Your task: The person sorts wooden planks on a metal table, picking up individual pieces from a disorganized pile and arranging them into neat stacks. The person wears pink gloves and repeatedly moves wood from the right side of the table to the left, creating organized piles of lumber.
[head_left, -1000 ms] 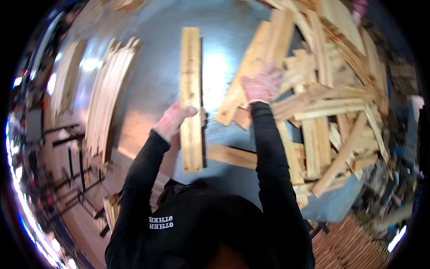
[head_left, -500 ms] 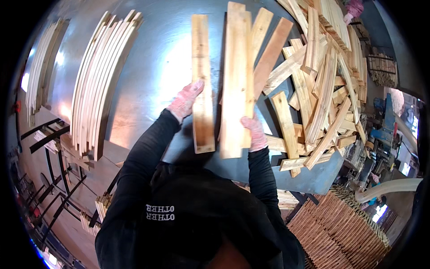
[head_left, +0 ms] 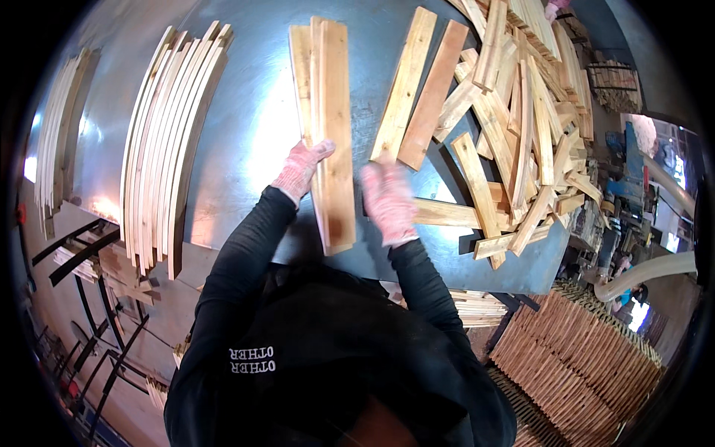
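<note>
My left hand [head_left: 302,170], in a pink-and-white glove, grips a small bundle of pale wooden boards [head_left: 333,97] set side by side, its thumb across the front face. My right hand [head_left: 389,200], gloved alike, is blurred at the lower end of a single knotty board [head_left: 404,86]; whether its fingers close on that board I cannot tell. Beside it lies a redder board [head_left: 436,93], slanted the same way. A short board [head_left: 447,214] lies crosswise just right of my right hand.
A jumbled heap of boards [head_left: 514,141] covers the table's right side. On the left stand a neat row of boards [head_left: 175,141] and another row [head_left: 63,134] on the metal table [head_left: 246,149]. Stacked wood [head_left: 581,350] stands below right. Another person's pink-gloved hand [head_left: 553,10] shows far right.
The boards from my right hand have joined the one in my left, forming a bundle. My right hand has let go of them and moved left to the knotty board's lower end.
</note>
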`<state>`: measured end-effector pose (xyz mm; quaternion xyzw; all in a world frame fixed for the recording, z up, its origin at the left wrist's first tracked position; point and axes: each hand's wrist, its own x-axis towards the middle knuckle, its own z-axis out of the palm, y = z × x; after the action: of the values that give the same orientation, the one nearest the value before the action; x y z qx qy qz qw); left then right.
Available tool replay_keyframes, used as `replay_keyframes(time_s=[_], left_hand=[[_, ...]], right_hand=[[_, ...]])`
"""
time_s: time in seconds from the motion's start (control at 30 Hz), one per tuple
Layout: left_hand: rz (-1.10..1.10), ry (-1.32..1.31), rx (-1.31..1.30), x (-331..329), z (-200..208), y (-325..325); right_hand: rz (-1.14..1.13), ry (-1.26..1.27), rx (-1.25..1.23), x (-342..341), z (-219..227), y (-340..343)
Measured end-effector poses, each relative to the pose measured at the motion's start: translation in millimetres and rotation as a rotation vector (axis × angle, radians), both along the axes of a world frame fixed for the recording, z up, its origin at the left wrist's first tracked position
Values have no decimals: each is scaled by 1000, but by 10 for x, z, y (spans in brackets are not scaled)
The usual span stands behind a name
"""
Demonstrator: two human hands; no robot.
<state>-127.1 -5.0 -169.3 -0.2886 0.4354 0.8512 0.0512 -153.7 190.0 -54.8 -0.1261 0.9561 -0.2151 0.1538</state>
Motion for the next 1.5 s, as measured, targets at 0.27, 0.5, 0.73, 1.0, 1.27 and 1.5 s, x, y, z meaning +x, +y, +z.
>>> replay_keyframes(time_s=[0.27,0.5,0.73,1.0,1.27,1.5], left_hand=[[-202,-175,-659,35,288,-283],[-395,-483,-1250,78,987,-448],[-510,-533,-1568,127,820,264],[-433,-550,-1412,111,1102,251],[-340,-780,-1672,826,860,-561],[-229,-600,-2222,1399,977,-1169]], right_hand=[[-431,-495,-495,-1053,-490,878],[-204,-195,-672,644,-1554,369],[257,-132,-539,569,-697,462],[-114,190,304,-535,-394,3198],[521,140,397,-187,-75,2657],[427,56,297,-395,-165,2579]])
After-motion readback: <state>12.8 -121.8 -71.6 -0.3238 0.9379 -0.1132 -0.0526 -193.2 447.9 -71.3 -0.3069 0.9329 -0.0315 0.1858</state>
